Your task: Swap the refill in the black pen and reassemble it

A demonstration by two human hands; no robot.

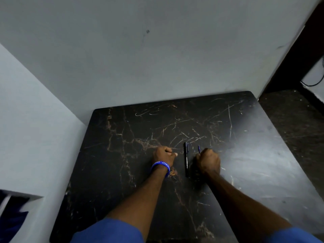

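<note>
A slim black pen (pixel 186 159) lies on the dark marble-patterned table (pixel 122 172), pointing away from me, between my two hands. My left hand (pixel 164 155) rests on the table just left of the pen as a closed fist, with a blue wristband on the wrist. My right hand (pixel 208 161) sits just right of the pen, curled into a fist. A thin blue refill (pixel 199 149) sticks out past its knuckles. Whether the fist grips the refill or just covers it is hidden.
Pale walls (pixel 140 58) close in the table at the back and on the left. The table's right edge drops to a dark floor (pixel 294 123). A black cable (pixel 313 83) hangs at the far right. Blue fabric (pixel 12 221) shows at the lower left.
</note>
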